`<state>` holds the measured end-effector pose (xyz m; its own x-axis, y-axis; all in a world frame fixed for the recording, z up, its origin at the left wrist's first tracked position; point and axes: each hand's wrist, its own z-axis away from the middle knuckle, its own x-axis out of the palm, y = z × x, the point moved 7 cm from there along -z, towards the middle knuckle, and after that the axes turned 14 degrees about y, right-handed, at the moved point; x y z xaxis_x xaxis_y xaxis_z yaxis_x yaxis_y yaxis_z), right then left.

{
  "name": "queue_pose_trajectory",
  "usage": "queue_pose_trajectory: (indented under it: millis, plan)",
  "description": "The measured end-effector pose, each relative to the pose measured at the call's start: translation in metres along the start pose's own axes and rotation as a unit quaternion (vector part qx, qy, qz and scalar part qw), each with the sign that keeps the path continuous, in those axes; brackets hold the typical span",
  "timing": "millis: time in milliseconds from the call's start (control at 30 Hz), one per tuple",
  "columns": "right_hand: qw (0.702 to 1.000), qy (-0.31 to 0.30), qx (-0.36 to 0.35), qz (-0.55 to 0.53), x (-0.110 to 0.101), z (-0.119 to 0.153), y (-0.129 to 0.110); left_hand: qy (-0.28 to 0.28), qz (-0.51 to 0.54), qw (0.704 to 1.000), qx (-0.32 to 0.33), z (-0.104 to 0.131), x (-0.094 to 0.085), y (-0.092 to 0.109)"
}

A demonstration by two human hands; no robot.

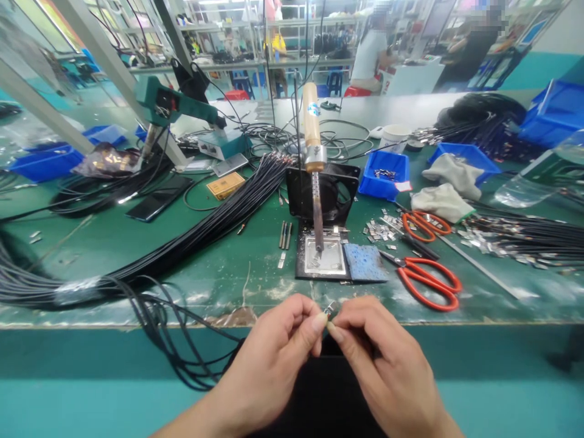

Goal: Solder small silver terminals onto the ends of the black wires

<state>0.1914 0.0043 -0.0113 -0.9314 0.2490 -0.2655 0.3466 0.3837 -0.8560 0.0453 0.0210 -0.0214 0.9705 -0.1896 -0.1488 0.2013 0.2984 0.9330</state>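
Silvery metal piece (330, 308) pinched in both hands' (278, 359) grip.

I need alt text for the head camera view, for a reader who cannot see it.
Two bare hands, the left and the right, hold a small metallic piece between their fingertips at the edge of a green workbench. Beyond them are a soldering iron, a blue sponge, orange-handled scissors and bundled black cables.

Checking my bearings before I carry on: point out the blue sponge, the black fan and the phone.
Blue sponge (365, 263): head view, middle of its top face.
Black fan (295, 193): head view, left side of its frame.
Phone (159, 199): head view, middle of its dark face.
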Motion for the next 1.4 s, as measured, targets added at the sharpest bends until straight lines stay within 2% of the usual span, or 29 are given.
queue_pose_trajectory:
  millis: [100, 233, 400, 600, 833, 1033, 1400]
  plan:
    - [1.000, 0.002, 0.005, 0.021, -0.007, -0.003, 0.003, 0.021, -0.022, 0.999, 0.013, -0.005, -0.007, 0.004]
    - [0.997, 0.060, -0.012, 0.057, -0.020, -0.009, 0.004, 0.061, -0.052, 0.996, 0.029, -0.014, -0.019, 0.013]
    - [0.991, 0.107, -0.070, 0.050, -0.017, -0.015, -0.003, 0.101, -0.106, 0.987, 0.059, -0.021, -0.024, 0.022]
    - [0.988, 0.108, -0.100, 0.053, -0.005, -0.023, -0.005, 0.106, -0.133, 0.983, 0.074, -0.027, -0.025, 0.026]
    - [0.986, 0.122, -0.086, 0.068, -0.003, -0.025, 0.001, 0.086, -0.067, 0.991, 0.072, -0.034, -0.023, 0.023]
    - [0.983, 0.139, -0.105, 0.063, -0.004, -0.025, 0.000, 0.096, -0.087, 0.984, 0.123, -0.036, -0.025, 0.022]
    - [0.985, 0.127, -0.106, 0.055, 0.001, -0.031, -0.001, 0.115, -0.059, 0.984, 0.125, -0.040, -0.028, 0.023]
